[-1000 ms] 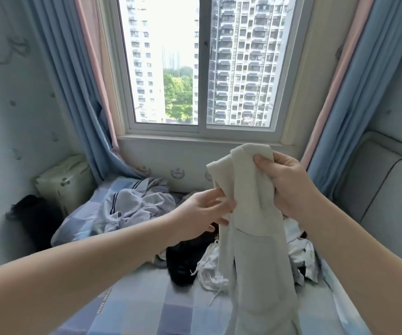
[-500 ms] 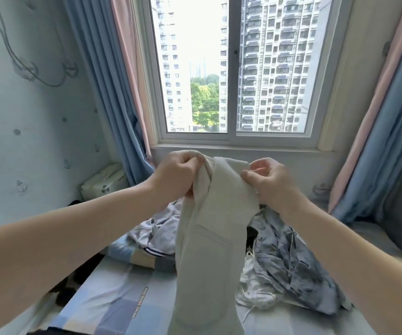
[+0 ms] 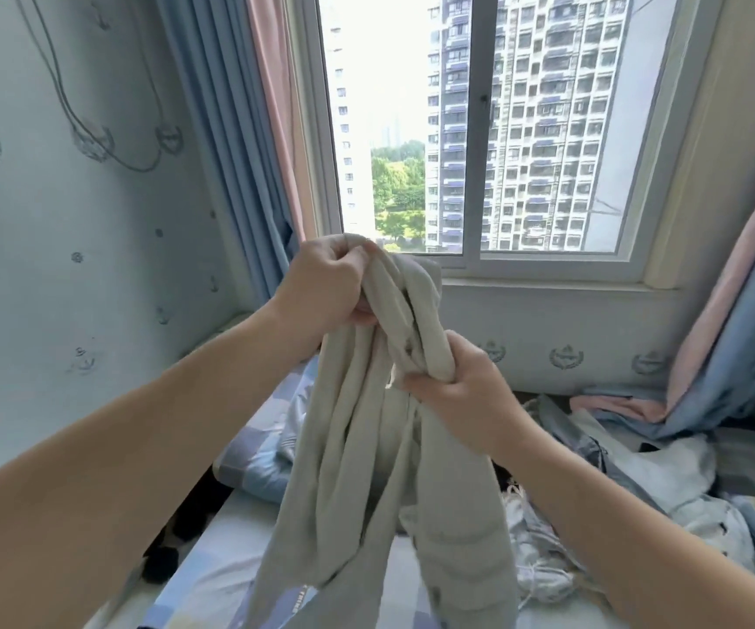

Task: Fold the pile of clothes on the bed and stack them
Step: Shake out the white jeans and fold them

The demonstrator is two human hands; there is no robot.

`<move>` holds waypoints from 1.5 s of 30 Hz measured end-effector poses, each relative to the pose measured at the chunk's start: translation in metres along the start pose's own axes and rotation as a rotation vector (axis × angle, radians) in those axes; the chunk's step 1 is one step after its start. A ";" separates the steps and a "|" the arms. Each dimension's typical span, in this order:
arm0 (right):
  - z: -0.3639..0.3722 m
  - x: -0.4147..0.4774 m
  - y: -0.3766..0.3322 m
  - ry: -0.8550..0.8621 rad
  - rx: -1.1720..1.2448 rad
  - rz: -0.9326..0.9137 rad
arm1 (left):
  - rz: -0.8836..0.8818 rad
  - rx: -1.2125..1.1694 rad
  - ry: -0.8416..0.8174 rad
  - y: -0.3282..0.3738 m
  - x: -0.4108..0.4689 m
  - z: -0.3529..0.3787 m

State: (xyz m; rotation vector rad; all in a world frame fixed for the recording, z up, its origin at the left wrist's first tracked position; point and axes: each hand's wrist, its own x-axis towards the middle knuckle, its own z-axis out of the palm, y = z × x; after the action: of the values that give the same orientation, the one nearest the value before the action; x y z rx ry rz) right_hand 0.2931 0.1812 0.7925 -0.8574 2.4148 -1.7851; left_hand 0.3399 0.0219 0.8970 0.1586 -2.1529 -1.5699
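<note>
A beige, soft garment (image 3: 357,469) hangs bunched in front of me above the bed. My left hand (image 3: 325,288) grips its top end, raised near the window sill. Lower and to the right, my right hand (image 3: 452,392) grips another bunched part of the same garment. Two long parts of it hang down toward the checked bed sheet (image 3: 212,578). A pile of unfolded grey-blue and white clothes (image 3: 647,483) lies on the bed at the right, partly hidden behind my right arm.
The window (image 3: 480,129) and its sill are straight ahead, with blue and pink curtains (image 3: 239,129) on both sides. The wall (image 3: 71,265) is close on the left. A pillow (image 3: 271,460) lies by the wall and dark clothes (image 3: 194,515) lie below it.
My left hand has risen and bunched the garment's top. My right hand has dropped lower and gathered cloth. The garment went from hanging flat to being twisted. My view turned left.
</note>
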 end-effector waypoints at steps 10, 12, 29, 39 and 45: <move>0.023 0.017 -0.013 0.048 0.557 0.236 | -0.123 -0.032 -0.521 -0.104 -0.023 -0.041; 0.027 0.018 -0.013 0.078 0.602 0.250 | -0.104 0.127 -0.632 -0.131 -0.038 -0.041; 0.082 -0.022 0.039 0.382 -0.222 0.104 | -0.154 -0.284 -0.227 -0.131 -0.025 -0.103; 0.140 -0.034 0.021 -0.081 0.119 0.234 | -0.258 -0.270 -0.170 -0.158 -0.028 -0.112; 0.116 -0.021 0.012 0.114 0.224 0.354 | 0.013 0.113 -0.139 -0.165 -0.062 -0.115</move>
State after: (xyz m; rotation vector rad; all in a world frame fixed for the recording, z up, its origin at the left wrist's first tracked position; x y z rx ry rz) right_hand 0.3442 0.0906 0.7350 -0.2935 2.1929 -1.9492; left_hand 0.4151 -0.1117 0.7531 0.0736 -2.3464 -1.4915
